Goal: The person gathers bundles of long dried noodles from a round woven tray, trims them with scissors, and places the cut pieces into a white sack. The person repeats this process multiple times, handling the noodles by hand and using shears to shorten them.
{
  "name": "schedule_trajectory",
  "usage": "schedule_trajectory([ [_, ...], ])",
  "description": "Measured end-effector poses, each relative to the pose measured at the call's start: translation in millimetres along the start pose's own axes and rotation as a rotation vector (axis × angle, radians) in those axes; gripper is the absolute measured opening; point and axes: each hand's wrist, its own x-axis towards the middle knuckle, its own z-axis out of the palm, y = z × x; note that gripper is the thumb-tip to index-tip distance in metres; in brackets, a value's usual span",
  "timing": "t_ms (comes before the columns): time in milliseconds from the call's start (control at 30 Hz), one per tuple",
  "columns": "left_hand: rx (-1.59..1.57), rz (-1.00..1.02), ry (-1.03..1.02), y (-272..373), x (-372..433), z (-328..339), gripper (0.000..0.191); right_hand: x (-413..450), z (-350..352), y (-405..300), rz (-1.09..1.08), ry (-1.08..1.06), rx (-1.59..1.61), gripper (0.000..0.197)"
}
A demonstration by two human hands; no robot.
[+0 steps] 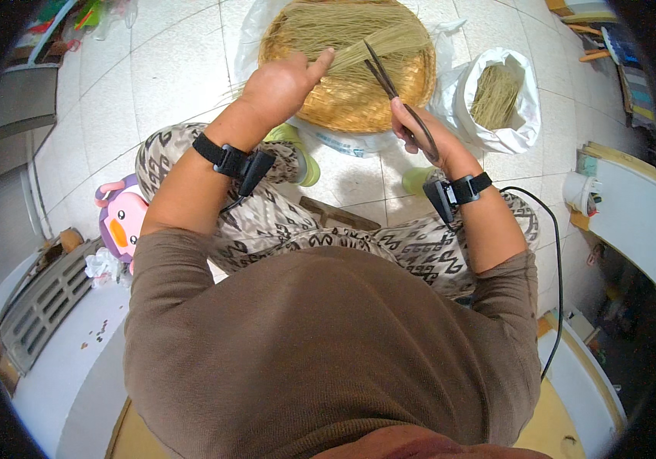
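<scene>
A round woven basket (356, 115) on the tiled floor is heaped with long, thin, greenish-yellow dried stalks (316, 26). My left hand (285, 83) is at the basket's left side, closed around a bundle of the stalks (356, 56), with the index finger pointing along it. The bundle fans out to the right across the basket. In my right hand (419, 123), at the basket's lower right, are dark metal scissors (388, 83). Their blades are slightly apart, tips up at the bundle's edge; whether they touch it I cannot tell.
A white plastic bag (528, 109) holding short stalks stands to the basket's right. Another plastic sheet or bag (351, 143) lies under the basket. A pink and purple cartoon item (124, 218) is beside my left knee. A white bucket (577, 192) stands at the right. A black cable (558, 258) runs past my right arm.
</scene>
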Motion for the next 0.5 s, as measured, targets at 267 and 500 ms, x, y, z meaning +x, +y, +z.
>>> schedule_trajectory([
  [267,0.146,0.019,0.028,-0.6,1.6,-8.2,0.059,2.6,-3.3,-3.5,0.003,0.028,-0.105,0.066],
  [500,0.258,0.169,0.058,6.2,-2.6,0.8,0.054,4.0,-8.2,-1.2,0.049,-0.05,-0.129,0.069],
])
